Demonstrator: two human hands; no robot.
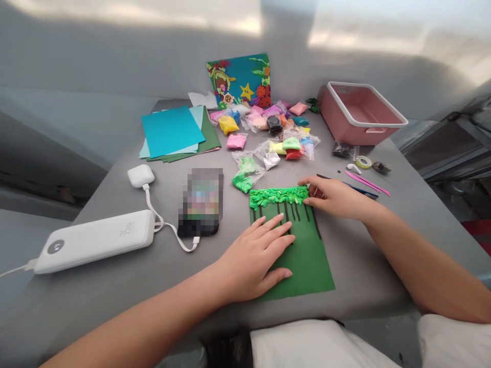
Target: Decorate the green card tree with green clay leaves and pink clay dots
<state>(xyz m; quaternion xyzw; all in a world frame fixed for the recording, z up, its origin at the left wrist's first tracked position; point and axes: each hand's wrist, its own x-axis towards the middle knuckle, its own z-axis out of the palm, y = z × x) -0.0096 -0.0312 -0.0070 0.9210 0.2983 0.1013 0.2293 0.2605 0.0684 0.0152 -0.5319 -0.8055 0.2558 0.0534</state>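
Note:
A dark green card lies on the grey table in front of me. Along its top edge runs a strip of light green clay bits, with thin dark strands below it. My left hand lies flat on the card's left half, fingers stretched out. My right hand rests at the card's upper right corner, its fingertips touching the end of the clay strip; nothing shows in it.
Several small bags of coloured clay are spread behind the card. A pink tub, a pink tool, stacked coloured paper, a decorated blue picture, a phone, a white power bank and an earbud case also sit on the table.

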